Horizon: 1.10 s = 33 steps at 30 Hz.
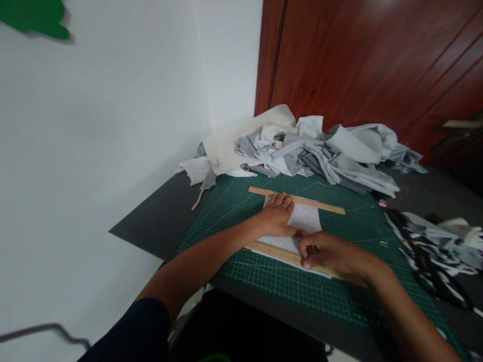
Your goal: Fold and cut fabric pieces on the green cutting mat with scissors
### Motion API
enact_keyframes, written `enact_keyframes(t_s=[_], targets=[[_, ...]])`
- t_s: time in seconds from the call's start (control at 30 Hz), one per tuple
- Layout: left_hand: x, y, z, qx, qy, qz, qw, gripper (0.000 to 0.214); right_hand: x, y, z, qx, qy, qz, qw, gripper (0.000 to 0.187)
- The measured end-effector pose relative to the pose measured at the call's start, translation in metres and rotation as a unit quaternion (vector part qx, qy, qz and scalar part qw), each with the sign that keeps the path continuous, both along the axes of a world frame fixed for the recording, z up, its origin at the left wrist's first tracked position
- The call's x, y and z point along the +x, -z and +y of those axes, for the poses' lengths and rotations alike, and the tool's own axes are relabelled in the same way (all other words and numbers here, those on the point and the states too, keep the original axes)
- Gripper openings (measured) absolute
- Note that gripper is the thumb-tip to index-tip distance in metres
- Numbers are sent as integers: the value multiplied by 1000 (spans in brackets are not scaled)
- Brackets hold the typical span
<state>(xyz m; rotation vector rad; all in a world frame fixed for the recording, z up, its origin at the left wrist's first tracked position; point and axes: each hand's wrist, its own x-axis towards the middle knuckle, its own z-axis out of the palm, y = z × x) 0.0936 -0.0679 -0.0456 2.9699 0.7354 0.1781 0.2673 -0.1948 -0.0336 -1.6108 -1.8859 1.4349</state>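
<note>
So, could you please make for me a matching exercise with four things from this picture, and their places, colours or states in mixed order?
1. Left hand
2. Right hand
3. Cutting mat
4. Door

A. Reddish-brown
B. Fingers curled, at the nearer ruler
C. Green, with grid lines
D. Palm down, flat on the white sheet

Pairs: 1-D, 2-B, 3-C, 4-A
</note>
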Motion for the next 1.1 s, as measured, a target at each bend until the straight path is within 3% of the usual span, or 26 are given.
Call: enact_keyframes(t_s=[0.2, 0.37, 0.53, 0.7, 1.1], targets=[[-2, -7, 8, 20, 24, -46, 998, 82, -3, -6, 1, -13, -1, -4, 1000, 13], [-3, -10, 14, -17, 35, -50, 998, 78, -4, -9, 0, -21, 0, -4, 1000, 13], [-1, -18, 31, -162, 34, -44, 985, 70, -2, -9, 2, -30, -20, 9, 999, 15], [-4, -29, 46, -319, -18, -70, 945, 90, 1, -7, 3, -41, -25, 20, 999, 14], [-4, -27, 44, -311, 4, -58, 948, 88, 0, -14, 3, -36, -33, 8, 999, 12]])
